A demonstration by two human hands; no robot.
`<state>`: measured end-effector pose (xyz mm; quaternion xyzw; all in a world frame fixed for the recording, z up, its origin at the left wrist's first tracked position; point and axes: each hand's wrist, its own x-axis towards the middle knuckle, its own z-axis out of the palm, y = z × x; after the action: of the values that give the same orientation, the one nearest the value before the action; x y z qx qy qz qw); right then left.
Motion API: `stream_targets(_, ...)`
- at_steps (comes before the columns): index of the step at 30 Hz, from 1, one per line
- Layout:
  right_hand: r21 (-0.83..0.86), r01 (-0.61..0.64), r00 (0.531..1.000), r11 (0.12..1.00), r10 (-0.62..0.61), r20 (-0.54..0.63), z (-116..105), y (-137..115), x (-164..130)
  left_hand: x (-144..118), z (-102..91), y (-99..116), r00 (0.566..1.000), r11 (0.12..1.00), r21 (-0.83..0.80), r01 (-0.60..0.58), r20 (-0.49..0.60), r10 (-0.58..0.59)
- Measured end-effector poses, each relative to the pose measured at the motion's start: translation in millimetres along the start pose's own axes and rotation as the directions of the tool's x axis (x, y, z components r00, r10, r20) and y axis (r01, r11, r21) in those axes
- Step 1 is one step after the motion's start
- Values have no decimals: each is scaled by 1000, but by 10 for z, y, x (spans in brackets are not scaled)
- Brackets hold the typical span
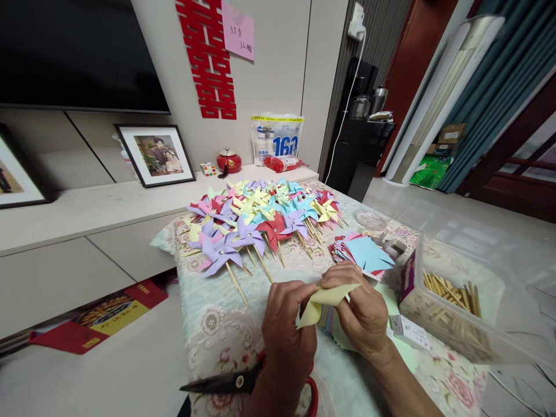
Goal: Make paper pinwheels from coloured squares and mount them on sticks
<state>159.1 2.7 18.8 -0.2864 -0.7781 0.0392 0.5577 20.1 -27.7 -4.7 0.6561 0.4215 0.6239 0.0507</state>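
Pale yellow paper, a small folded square point(324, 302), is pinched between both hands just above the near part of the surface point(217, 330), which is covered with a floral cloth. The left hand point(286, 336) grips its lower left corner, fingers closed on the sheet; the right hand point(362, 310) holds the upper right edge, fingers also closed on it. Black-bladed scissors with red handles point(234, 382) lie under the left wrist, blades pointing left. Just beyond the right hand sits a stack of coloured paper squares point(362, 252), a blue one on top. To the right stands a clear plastic box of thin wooden sticks point(452, 295). Farther back, a heap of finished paper pinwheels on wooden sticks point(264, 223) in purple, yellow, blue, pink and red spreads across the cloth. Behind it, on a low shelf, lean a framed photograph point(156, 153) and a white packet with blue print point(277, 139).
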Motion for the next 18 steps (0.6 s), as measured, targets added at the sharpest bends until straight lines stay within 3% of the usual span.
stream_targets(14,-50,44,999,998,-44,9,12,43,-42,10,26,24,999,999,12,-32,-11,32)
stream_targets(18,-32,-54,994,998,57,89,-24,126,-48,-6,76,-32,999,998,52,-27,41,25)
